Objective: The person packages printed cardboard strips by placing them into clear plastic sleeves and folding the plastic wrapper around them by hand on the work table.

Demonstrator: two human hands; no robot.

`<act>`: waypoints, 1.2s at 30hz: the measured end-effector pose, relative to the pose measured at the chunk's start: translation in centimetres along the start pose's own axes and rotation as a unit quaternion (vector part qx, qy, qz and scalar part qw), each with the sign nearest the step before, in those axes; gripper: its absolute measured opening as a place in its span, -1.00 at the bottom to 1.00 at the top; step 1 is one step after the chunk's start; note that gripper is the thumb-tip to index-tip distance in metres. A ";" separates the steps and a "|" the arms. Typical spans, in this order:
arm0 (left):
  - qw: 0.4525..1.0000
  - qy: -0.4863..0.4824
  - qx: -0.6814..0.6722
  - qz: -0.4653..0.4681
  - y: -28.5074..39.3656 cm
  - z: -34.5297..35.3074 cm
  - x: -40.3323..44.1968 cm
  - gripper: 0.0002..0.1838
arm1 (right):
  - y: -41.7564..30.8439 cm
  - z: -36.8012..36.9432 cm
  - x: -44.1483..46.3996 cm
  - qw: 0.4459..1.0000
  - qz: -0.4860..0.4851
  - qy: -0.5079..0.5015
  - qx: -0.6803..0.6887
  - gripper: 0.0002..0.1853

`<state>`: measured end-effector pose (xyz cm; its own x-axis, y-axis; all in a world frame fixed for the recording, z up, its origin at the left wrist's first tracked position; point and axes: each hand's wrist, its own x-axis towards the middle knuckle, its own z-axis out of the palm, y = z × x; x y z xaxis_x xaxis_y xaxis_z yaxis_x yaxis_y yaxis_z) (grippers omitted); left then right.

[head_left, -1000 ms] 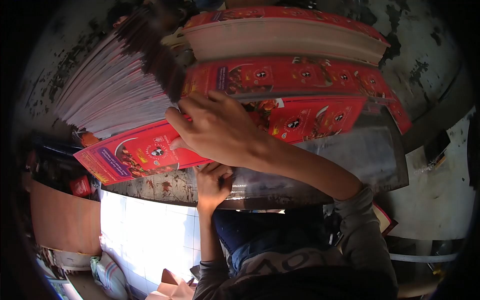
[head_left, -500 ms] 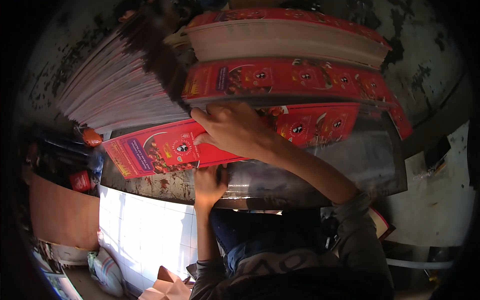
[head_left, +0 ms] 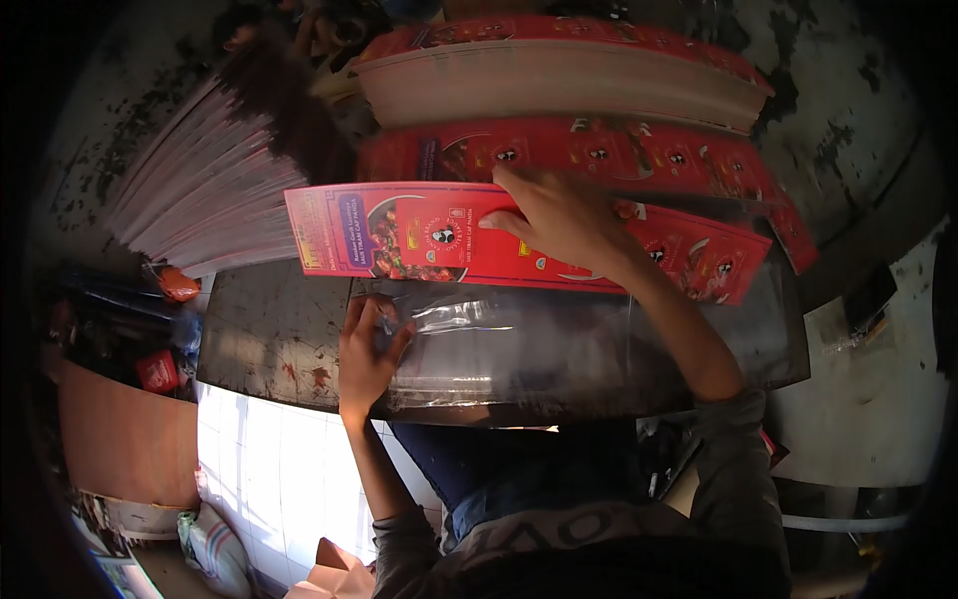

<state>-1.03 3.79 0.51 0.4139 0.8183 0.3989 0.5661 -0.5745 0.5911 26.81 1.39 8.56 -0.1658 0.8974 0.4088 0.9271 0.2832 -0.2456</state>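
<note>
A long red printed card point(head_left: 344, 230) with food pictures is gripped near its middle by my right hand point(head_left: 559, 215), thumb on the printed face and fingers at the upper edge. It is held over a pile of clear plastic sleeves point(head_left: 559, 339) on the dark table. At the left end of these sleeves is my left hand point(head_left: 367, 354), its fingers bent and its thumb against the raised, shiny plastic edge. The card's lower edge lies just above that plastic; whether they touch I cannot tell.
Behind the card stand more red printed cards point(head_left: 479, 150) and a tall stack with a pale side point(head_left: 559, 85). A fanned pile of filled sleeves point(head_left: 200, 185) lies at the far left. The worn table point(head_left: 269, 339) ends close to my body.
My right hand has moved right and slightly up with the red card, uncovering the plastic sleeves. My left hand has shifted left and come out from under the card to the plastic edge.
</note>
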 end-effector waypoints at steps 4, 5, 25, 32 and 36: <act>0.990 -0.047 -0.126 -0.050 0.6 -0.2 0.7 -0.84 | 0.2 0.1 0.2 1.000 -0.021 -0.005 0.009 -0.56; 0.986 -0.061 -0.132 -0.087 0.6 -0.3 0.7 -0.85 | 0.1 0.1 0.1 0.999 -0.020 -0.026 0.024 -0.56; 0.990 -0.009 -0.124 -0.071 -0.4 0.9 0.1 -0.84 | 3.3 -0.7 -2.0 0.998 -0.018 -0.047 0.048 -0.49; 0.989 -0.018 -0.125 -0.080 -0.1 0.7 0.3 -0.84 | 5.9 -1.8 -5.2 1.000 -0.025 -0.008 0.007 -0.53; 0.985 -0.035 -0.133 -0.099 -0.7 0.7 0.2 -0.79 | 5.8 -1.4 -5.4 0.999 -0.033 0.017 -0.002 -0.53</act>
<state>-0.92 4.34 -0.33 0.3680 0.9052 0.2128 0.4375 -0.3705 0.8194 33.59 -2.27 6.18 -0.2152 0.8648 0.4536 0.9158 0.3401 -0.2139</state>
